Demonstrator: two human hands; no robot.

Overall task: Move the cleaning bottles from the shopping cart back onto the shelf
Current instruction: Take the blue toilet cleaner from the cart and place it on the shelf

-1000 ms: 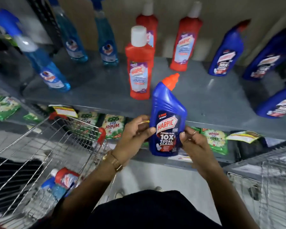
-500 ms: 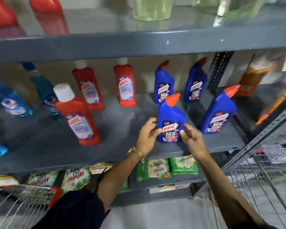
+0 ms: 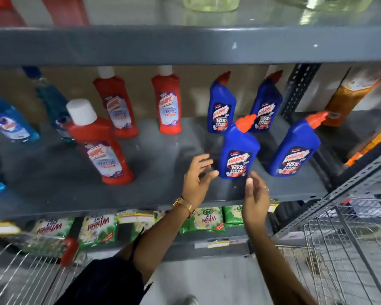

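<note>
A blue Harpic bottle [image 3: 238, 150] with an orange cap stands upright near the front of the grey shelf [image 3: 163, 194]. My left hand [image 3: 196, 179] is open just to its left, fingers spread, not touching it. My right hand [image 3: 256, 194] is open just below and right of it, apart from the bottle. Another blue bottle [image 3: 295, 148] stands to the right, two more behind. A red bottle with a white cap [image 3: 99, 146] stands front left. The shopping cart [image 3: 20, 271] shows at bottom left; its contents are hidden.
Two red bottles and blue spray bottles stand further back and left on the shelf. An upper shelf edge [image 3: 185, 47] hangs close overhead. Green detergent packets [image 3: 97, 227] lie on the lower shelf. A second wire cart [image 3: 350, 249] is at the lower right.
The blue bottle went from both hands in front of the shelf onto the shelf. Both hands have let go and drawn back slightly. The view rose from the cart toward the shelf.
</note>
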